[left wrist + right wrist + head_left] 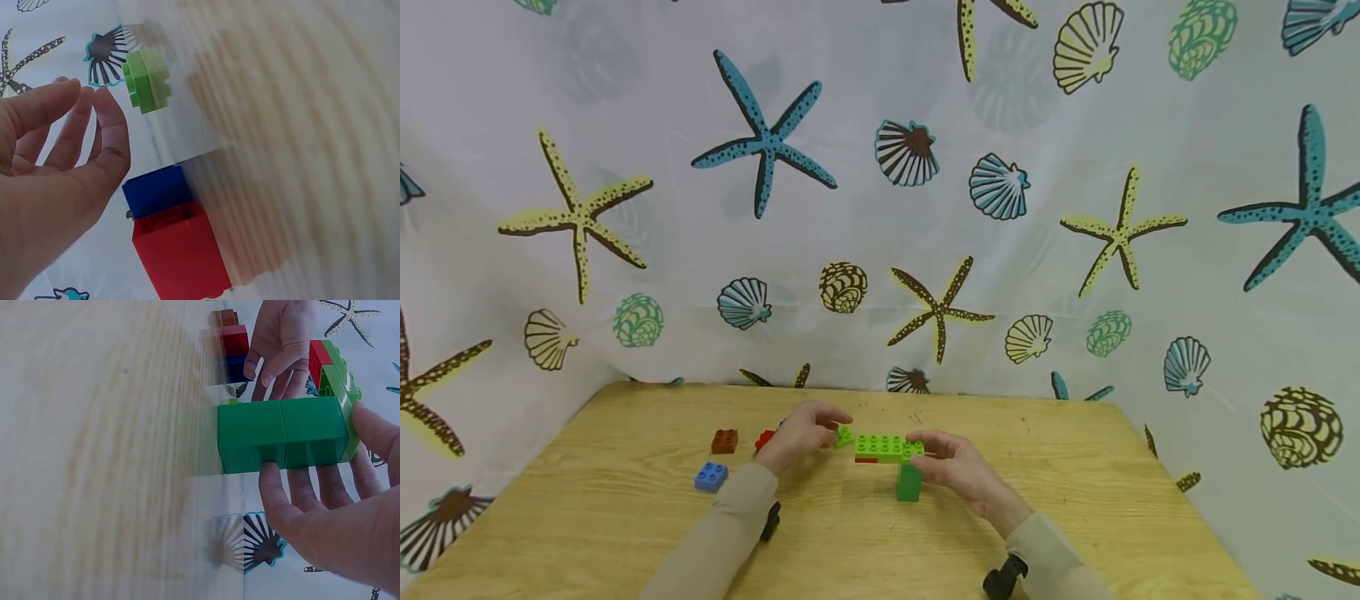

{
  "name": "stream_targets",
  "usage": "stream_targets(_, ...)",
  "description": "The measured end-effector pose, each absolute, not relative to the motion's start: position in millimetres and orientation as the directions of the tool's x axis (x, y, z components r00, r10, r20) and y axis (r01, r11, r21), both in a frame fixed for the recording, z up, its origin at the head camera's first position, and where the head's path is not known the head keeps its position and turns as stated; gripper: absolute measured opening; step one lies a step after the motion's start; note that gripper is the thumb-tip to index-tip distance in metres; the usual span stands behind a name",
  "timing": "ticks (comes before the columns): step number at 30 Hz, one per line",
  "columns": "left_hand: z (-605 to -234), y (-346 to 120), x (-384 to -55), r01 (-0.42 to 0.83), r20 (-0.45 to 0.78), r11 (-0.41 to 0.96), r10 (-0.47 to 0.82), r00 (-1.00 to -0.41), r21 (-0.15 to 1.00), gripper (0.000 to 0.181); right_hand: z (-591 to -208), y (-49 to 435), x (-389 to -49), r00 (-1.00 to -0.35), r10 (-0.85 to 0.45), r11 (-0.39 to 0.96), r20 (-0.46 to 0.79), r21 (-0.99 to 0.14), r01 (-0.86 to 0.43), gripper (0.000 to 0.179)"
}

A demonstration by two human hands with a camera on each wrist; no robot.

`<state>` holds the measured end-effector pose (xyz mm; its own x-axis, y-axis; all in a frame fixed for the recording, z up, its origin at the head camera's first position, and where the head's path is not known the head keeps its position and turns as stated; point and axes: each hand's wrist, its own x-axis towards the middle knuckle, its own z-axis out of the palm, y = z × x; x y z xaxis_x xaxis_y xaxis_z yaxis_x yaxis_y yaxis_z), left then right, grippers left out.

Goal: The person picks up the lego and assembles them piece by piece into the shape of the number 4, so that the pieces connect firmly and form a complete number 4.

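My right hand [962, 471] grips a brick structure at its right end, with the thumb by the top and fingers along the side. Two dark green bricks [281, 434] form its upright column. A long lime green brick [878, 447] lies across the top and juts left, with a red brick [319, 361] under its far end. My left hand [803, 432] reaches toward a small lime green brick [141, 82]. Its fingers are loosely bent, and a gap shows between fingertips and brick in the left wrist view.
Beside my left hand lie a red brick [181, 253] and a dark blue brick [159, 190]. Further left on the wooden table [625, 475] are a brown brick [725, 441] and a lighter blue brick [711, 476]. A patterned cloth [850, 217] hangs behind.
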<state>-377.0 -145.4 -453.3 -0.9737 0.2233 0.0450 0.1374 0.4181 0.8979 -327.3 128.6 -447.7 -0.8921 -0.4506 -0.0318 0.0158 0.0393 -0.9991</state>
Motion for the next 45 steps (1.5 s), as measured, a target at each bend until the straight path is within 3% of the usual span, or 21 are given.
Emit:
stream_targets(7, -452.0, -142.0, -388.3, 0.177, 0.042, 0.533, 0.255, -0.966, 0.827, 0.041, -444.7, 131.4, -327.3, -0.891, -0.454, 0.036, -0.018, -0.999, 0.002, 0.053)
stream_targets(15, -456.7, -143.9, -391.9, 0.196, -0.018, 0.567, 0.35, -0.937, 0.8, 0.05, -445.7, 130.8, -326.3, -0.891, -0.452, 0.042, -0.038, -0.999, 0.021, 0.052)
stream_targets(33, -460.1, -154.1, -376.8, 0.126, -0.124, 0.562, 0.386, -0.914, 0.818, 0.042, -451.1, 128.1, -327.9, -0.89, -0.454, 0.058, -0.047, -0.998, 0.023, 0.051)
stream_targets(45, -462.4, -151.8, -383.7, 0.17, -0.117, 0.644, 0.378, -0.919, 0.746, 0.044, -449.9, 130.3, -328.7, -0.886, -0.461, 0.044, -0.037, -0.999, 0.019, 0.052)
